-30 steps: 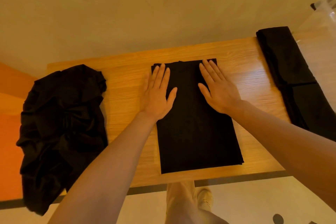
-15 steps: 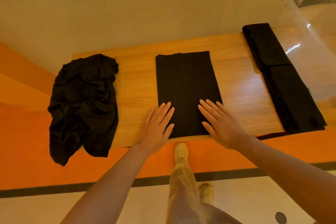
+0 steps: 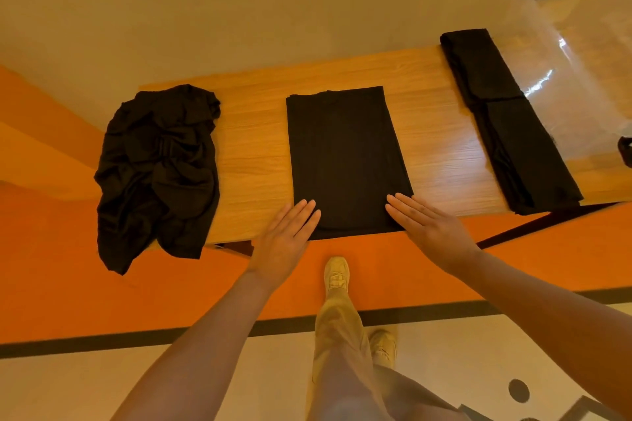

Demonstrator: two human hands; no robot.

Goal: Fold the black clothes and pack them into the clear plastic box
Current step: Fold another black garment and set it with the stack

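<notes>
Head view: both hands lie flat, fingers spread, gripping nothing, the left hand [image 3: 285, 236] and right hand [image 3: 429, 227] at the near corners of the folded black garment [image 3: 345, 161] mid-table, likely to lift its near edge. The clear plastic box [image 3: 581, 55] waits far right.

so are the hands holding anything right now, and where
Nothing is held. Left hand and right hand lie flat and open at the near corners of the folded black garment.

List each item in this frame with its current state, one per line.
Middle black garment: folded flat, partly folded.
Left black clothes pile: crumpled, unfolded.
Folded black clothes: beside box.
Clear plastic box: open.
Left hand: open, flat.
Right hand: open, flat.
</notes>
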